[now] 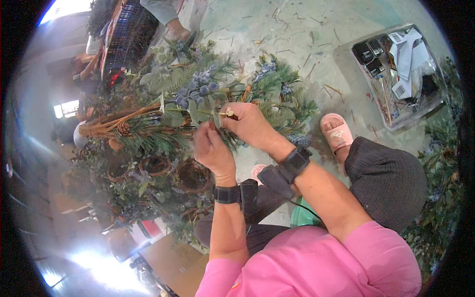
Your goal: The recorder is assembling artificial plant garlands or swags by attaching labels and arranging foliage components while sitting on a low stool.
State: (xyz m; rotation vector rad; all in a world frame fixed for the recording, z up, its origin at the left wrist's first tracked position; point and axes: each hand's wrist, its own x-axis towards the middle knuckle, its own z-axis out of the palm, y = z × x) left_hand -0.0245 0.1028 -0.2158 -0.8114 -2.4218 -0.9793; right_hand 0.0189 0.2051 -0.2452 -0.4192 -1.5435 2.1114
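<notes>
Toward eleven o'clock, the berries [195,91] are dusty blue, the leaves [173,119] beside them grey-green; toward nine, the twigs [109,126] are tan-brown, the pine needles [148,141] deeper green; at three, the slipper [339,141] is pale pink with a whitish motif; just past three, the trousers [388,183] are charcoal, finely ribbed; at five, the shirt [302,267] is plain bright pink.
</notes>
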